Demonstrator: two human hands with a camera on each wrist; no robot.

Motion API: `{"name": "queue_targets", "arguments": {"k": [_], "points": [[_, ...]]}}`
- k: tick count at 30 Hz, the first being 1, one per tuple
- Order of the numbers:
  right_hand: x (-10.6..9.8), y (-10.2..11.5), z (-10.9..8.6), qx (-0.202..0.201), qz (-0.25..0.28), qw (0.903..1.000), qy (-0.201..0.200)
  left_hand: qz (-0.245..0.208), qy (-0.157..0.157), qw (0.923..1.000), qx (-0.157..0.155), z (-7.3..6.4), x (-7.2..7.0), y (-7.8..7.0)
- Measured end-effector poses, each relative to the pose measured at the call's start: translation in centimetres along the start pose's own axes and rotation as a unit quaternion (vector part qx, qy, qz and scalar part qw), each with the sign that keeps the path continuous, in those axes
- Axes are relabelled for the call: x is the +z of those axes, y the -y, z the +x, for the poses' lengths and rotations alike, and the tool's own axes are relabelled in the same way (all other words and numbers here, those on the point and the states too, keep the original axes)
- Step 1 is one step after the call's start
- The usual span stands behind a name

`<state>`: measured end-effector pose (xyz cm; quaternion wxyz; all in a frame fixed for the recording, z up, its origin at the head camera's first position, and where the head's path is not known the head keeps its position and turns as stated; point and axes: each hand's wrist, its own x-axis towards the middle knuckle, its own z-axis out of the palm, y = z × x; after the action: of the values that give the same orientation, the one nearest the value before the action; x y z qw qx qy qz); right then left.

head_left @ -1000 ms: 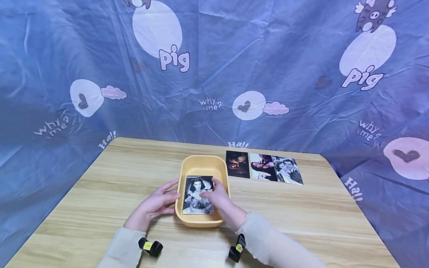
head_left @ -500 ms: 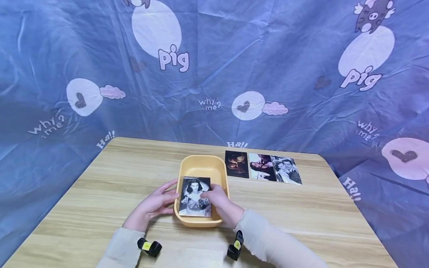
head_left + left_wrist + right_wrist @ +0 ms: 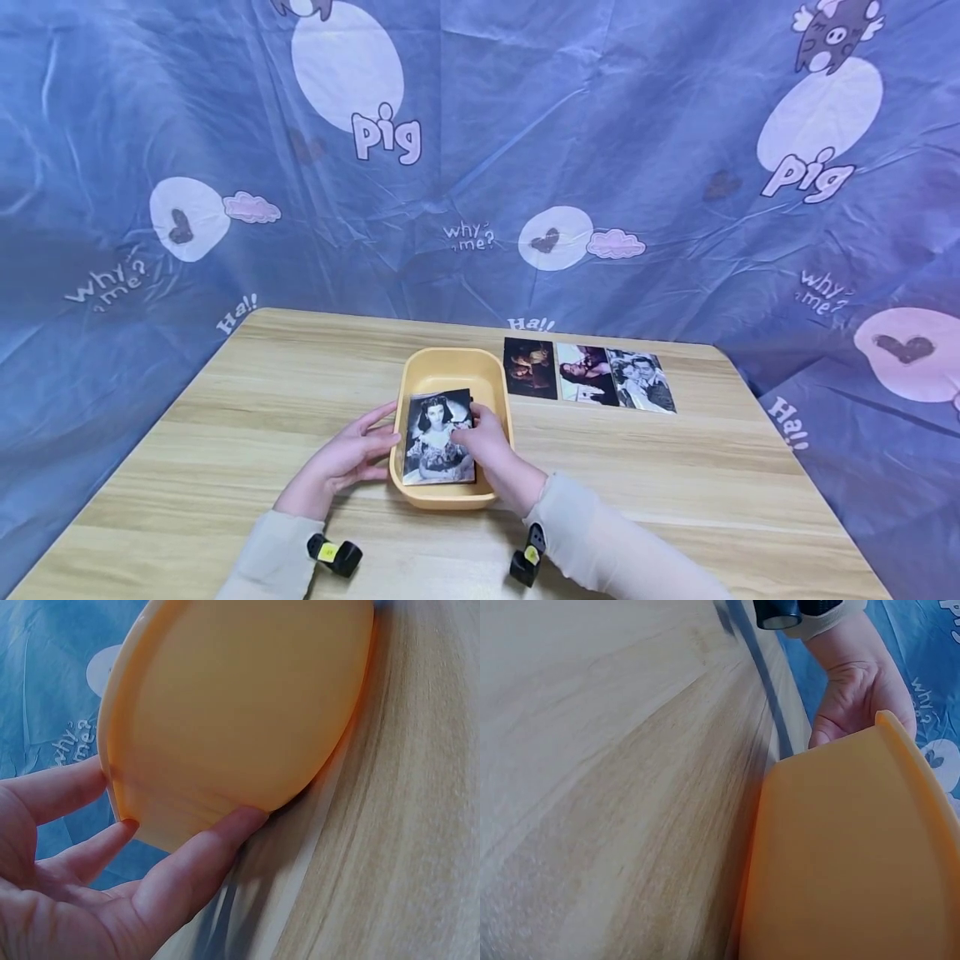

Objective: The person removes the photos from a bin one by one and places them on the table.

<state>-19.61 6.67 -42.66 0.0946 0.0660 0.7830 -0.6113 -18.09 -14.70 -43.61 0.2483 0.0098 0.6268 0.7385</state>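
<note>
A yellow plastic bin (image 3: 448,502) stands on the wooden table. My left hand (image 3: 347,458) braces its left wall from outside; in the left wrist view the fingertips touch the rim and outer wall. Reaching over the right rim, my right hand (image 3: 491,442) pinches a black-and-white photo (image 3: 431,454) of a dark-haired person in a ruffled dress. Its thumb lies on the picture, and a dark edge peeks out beneath, apparently another photo. The right wrist view has the bin's outer wall (image 3: 847,855) and my left hand (image 3: 866,686) beyond it; the right hand is out of sight.
Three photos lie in a row behind and right of the bin: a dark one (image 3: 530,368), a colour one (image 3: 587,375) and a black-and-white one (image 3: 642,381). A blue patterned cloth (image 3: 420,275) hangs behind the table (image 3: 247,433).
Within the bin, the photo has shifted slightly left and tilted, and a dark edge now shows beneath it. The left hand stays at the bin's wall; the row of photos has not changed.
</note>
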Motion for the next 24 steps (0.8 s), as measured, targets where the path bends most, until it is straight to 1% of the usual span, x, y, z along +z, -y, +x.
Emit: {"name": "queue_targets", "arguments": {"k": [3, 7, 14, 18, 22, 24], "points": [[-0.01, 0.01, -0.09, -0.002, 0.000, 1.0000, 0.001, 0.001, -0.001, 1.0000, 0.000, -0.04, 0.01, -0.04], [0.01, -0.04, -0.15, -0.010, 0.011, 0.9997, 0.018, 0.004, -0.002, 1.0000, 0.001, -0.08, 0.05, -0.15], [-0.03, -0.23, -0.28, -0.041, 0.014, 0.9982, 0.040, 0.004, -0.002, 1.0000, 0.000, -0.09, 0.11, -0.19], [-0.13, -0.21, -0.44, -0.051, 0.025, 0.9969, 0.053, 0.004, -0.002, 1.0000, 0.000, -0.08, 0.13, -0.20], [-0.12, -0.16, -0.44, -0.058, 0.033, 0.9962, 0.056, 0.003, -0.001, 1.0000, 0.001, -0.08, 0.12, -0.17], [-0.14, -0.18, -0.41, -0.055, 0.039, 0.9962, 0.055, 0.002, 0.001, 1.0000, 0.001, -0.10, 0.11, -0.14]]}}
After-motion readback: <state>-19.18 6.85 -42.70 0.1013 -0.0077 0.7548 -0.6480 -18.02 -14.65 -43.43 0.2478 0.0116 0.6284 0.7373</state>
